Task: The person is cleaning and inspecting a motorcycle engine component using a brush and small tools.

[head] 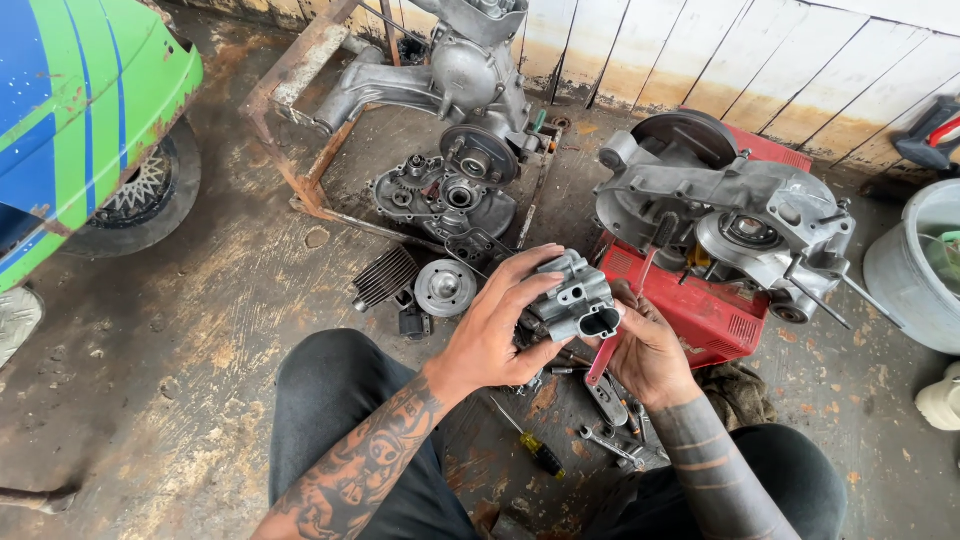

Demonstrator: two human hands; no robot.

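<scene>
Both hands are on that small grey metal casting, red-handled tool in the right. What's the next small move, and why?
Probably steady the casting with the left hand before working the red-handled tool. The right hand holds the tool against the part's lower edge, the part is held in the air above the floor, and loose tools lie right below.

Green-and-blue scooter body (70, 110) and grey bucket (915, 270) cut off by the edges.

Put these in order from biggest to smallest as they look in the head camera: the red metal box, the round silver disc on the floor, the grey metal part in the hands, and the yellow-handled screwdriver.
1. Red metal box
2. Grey metal part, though being closer to the camera enlarges it
3. Round silver disc
4. Yellow-handled screwdriver, longer than the disc but much thinner, so these two are unsure
</scene>
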